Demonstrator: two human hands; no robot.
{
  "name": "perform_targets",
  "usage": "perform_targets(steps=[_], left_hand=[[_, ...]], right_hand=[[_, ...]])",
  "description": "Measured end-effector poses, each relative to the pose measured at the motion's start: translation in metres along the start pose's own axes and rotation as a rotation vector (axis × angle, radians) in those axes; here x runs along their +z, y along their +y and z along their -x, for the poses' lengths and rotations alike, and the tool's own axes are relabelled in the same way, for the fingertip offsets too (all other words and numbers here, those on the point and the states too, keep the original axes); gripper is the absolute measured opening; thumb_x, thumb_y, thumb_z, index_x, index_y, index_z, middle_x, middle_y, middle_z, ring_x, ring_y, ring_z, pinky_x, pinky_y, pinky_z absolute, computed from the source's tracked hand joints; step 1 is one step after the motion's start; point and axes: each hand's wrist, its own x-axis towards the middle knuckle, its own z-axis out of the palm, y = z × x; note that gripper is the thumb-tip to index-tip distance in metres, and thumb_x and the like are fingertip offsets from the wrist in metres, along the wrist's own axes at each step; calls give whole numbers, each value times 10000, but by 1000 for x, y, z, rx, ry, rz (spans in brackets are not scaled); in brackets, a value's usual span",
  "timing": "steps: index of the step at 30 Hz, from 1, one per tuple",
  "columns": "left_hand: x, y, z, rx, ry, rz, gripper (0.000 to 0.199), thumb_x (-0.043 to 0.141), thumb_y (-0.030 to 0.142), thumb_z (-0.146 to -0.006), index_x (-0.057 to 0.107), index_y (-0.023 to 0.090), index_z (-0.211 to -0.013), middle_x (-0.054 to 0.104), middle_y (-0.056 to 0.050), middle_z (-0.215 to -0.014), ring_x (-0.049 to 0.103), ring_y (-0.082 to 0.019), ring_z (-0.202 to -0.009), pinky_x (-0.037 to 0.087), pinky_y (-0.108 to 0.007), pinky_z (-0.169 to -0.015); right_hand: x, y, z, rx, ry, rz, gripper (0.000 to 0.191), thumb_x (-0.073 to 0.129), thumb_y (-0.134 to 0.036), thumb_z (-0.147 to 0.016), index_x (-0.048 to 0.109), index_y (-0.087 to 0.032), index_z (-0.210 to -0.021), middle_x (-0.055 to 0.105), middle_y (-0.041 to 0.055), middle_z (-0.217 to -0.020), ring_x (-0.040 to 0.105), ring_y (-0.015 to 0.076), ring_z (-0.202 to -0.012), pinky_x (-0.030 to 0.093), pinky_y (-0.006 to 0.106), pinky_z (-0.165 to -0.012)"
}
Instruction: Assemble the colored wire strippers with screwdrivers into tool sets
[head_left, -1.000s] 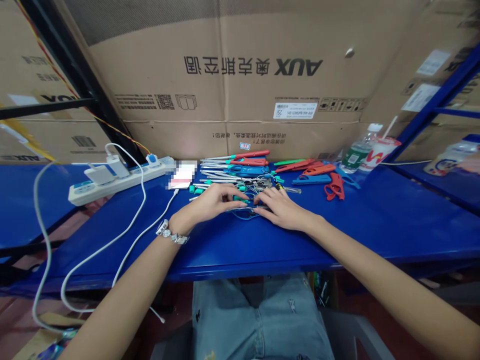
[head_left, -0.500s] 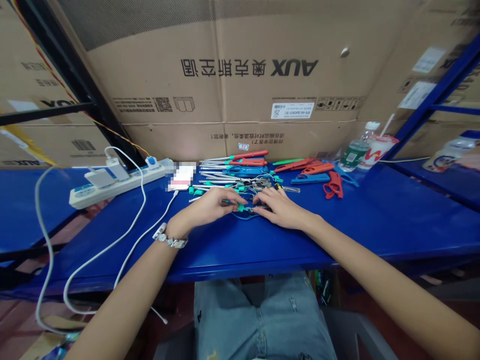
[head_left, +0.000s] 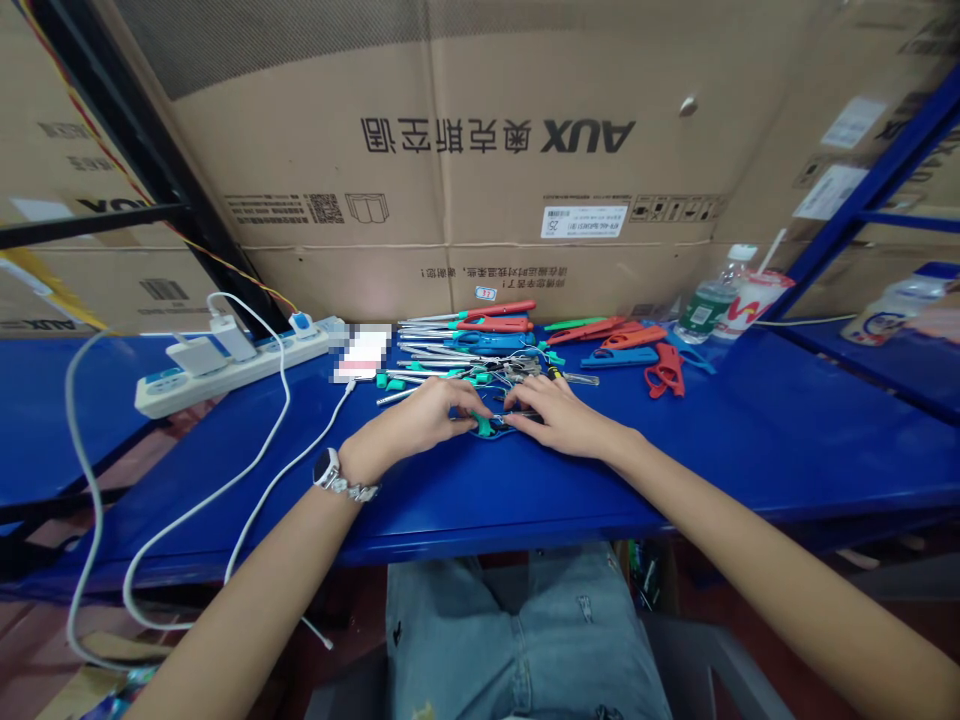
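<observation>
One cardboard box [head_left: 292, 130], flat-faced and printed with upside-down AUX lettering, walled off the back of a blue table [head_left: 750, 440], whose smooth, glossy top ran broadly from the wrists to a straight near edge, with a wider stretch at right. A person in faded denim jeans [head_left: 465, 630] sat at that edge. Behind the left arm, one white plastic power strip [head_left: 172, 395] bore three plugs, and white cables [head_left: 97, 520] looped over the near edge. Two hands met, just apart, at the table's middle: the left hand [head_left: 435, 415] curved with thumb and forefinger at a small green piece [head_left: 484, 426], the right hand [head_left: 562, 418] bent low over wires and a dark part; whether either pinched firmly could not be told. Two clear bottles [head_left: 705, 310] stood at right, the nearer touching one paper cup [head_left: 757, 305] with a straw. Beside them lay loose plastic casings [head_left: 667, 368], at least three red and two blue, angular and trigger-shaped. At least six slim metal rods [head_left: 396, 397] lay roughly parallel beyond the hands, near a blurred white rectangle [head_left: 364, 352]. One watch [head_left: 325, 467] and one silvery linked bracelet [head_left: 364, 492] circled the left wrist.
</observation>
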Motion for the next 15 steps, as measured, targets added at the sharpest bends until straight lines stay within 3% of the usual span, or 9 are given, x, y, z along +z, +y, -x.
perform_targets(steps=[9, 15], left_hand=[[1, -2, -1, -48, -2, -95, 132, 696, 125, -866, 779, 183, -950, 719, -48, -877, 656, -166, -760, 512, -282, -708], [0, 0, 1, -35, 22, -189, 171, 669, 118, -918, 802, 190, -998, 739, -55, -897, 666, -187, -810, 508, -304, -768]], right_hand=[[-1, -3, -1, 14, -7, -1, 188, 536, -389, -1029, 633, -233, -1068, 654, 78, -1064, 563, 271, -1069, 355, 529, -1027], [-4, -6, -1, 31, -20, -15, 201, 531, -394, -1033, 635, -226, -1071, 649, 72, -1074, 564, 260, -1077, 309, 550, -1077]])
